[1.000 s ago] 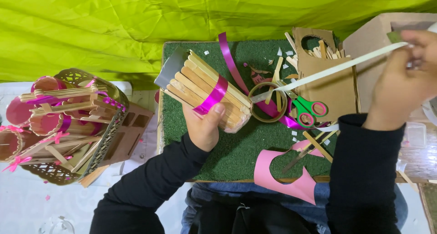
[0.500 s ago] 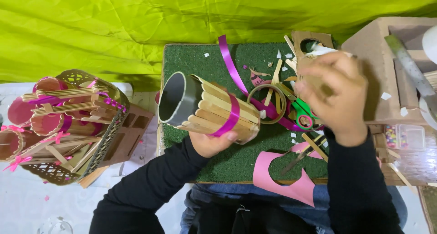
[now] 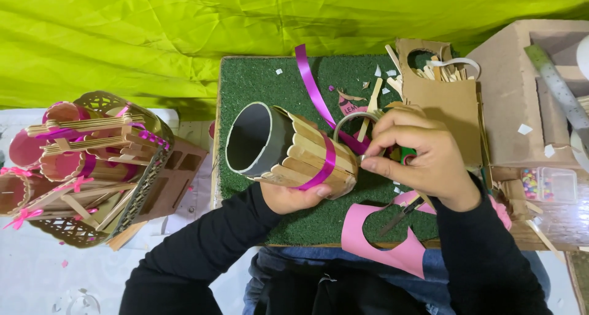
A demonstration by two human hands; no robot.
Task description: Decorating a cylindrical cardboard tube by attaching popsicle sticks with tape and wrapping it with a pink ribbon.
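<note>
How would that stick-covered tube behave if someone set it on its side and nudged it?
The stick-covered tube is round and hollow, so it would probably roll, bumpily over its flat sticks. It looks light: the left hand holds it alone. The green mat would likely slow it.

basket [image 3: 92, 168] of finished holders, left | yellow-green cloth [image 3: 184, 33] behind | cardboard box [image 3: 521, 94] right, metal ruler [image 3: 558, 88] on it | bead box [image 3: 549, 183] | pink paper [image 3: 374, 244] with cut-out hole, front of turf mat [image 3: 257, 82]
</note>
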